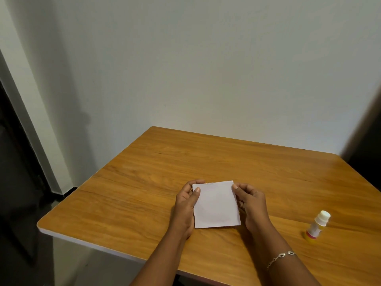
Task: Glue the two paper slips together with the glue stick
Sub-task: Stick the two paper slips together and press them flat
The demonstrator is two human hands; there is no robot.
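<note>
both hands, left hand (186, 205) and right hand (250, 203), pinch the white paper (216, 205) with closed fingers, glue stick (317, 226) well apart.

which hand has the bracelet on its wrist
The right hand, gripping the white paper's right edge; its wrist wears a silver chain bracelet. The left hand has a bare wrist.

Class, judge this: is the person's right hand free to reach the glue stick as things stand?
Probably yes, once it lets go: the right hand pinches the paper, but bare table lies between it and the capped glue stick standing to its right.
</note>
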